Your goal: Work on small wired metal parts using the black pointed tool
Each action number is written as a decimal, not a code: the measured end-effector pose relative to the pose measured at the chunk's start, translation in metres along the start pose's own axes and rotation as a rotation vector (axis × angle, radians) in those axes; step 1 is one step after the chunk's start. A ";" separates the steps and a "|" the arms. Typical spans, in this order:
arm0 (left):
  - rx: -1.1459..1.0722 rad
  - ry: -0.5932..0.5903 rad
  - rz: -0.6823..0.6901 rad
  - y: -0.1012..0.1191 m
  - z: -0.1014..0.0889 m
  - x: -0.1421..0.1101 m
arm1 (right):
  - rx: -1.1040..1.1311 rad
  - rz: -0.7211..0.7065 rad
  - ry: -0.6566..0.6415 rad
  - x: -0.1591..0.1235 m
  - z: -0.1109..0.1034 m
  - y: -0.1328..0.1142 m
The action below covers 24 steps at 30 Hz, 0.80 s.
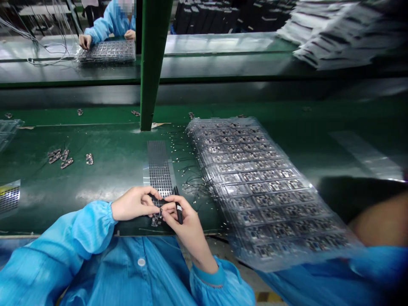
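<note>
At the green bench (pixel 121 170), left hand (pixel 135 205) and right hand (pixel 185 219) pinch a small module (pixel 156 220), right also clasping black pen (pixel 179 209); fingertip handling, seemingly; next wants steadiness.

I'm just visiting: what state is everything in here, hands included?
Left hand: bent in at the small part; exact grip hidden.
Right hand: holding the black pen-like tool, also at the small part.
Small part: between both hands, partly hidden.
Square-patterned sheet: flat, near end hidden by hands.
Clear trays: stacked, filled, wires sticking out leftward.
Loose parts: clustered, one apart.
Green post: upright.
</note>
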<state>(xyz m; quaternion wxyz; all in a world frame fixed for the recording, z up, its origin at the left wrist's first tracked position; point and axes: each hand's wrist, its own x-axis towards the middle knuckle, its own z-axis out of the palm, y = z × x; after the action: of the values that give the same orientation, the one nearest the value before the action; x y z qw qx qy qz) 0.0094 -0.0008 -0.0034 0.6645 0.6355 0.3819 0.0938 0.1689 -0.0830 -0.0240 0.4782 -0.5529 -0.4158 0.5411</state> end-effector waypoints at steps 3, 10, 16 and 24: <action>0.013 0.019 0.015 -0.001 0.002 0.001 | -0.029 -0.007 0.029 0.000 0.002 0.000; 0.083 0.081 0.073 -0.004 0.004 -0.001 | -0.039 -0.003 0.075 0.001 0.004 0.000; 0.288 0.119 0.145 0.000 0.008 -0.007 | -0.181 -0.092 0.113 -0.002 0.009 0.005; 0.362 0.130 0.180 0.001 0.010 -0.007 | -0.315 -0.195 0.217 -0.005 0.015 0.009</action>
<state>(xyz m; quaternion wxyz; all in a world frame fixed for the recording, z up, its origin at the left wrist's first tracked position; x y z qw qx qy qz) 0.0113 -0.0131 -0.0010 0.5022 0.7687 0.3763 0.1235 0.1529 -0.0881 -0.0316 0.4779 -0.6331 -0.4928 0.3578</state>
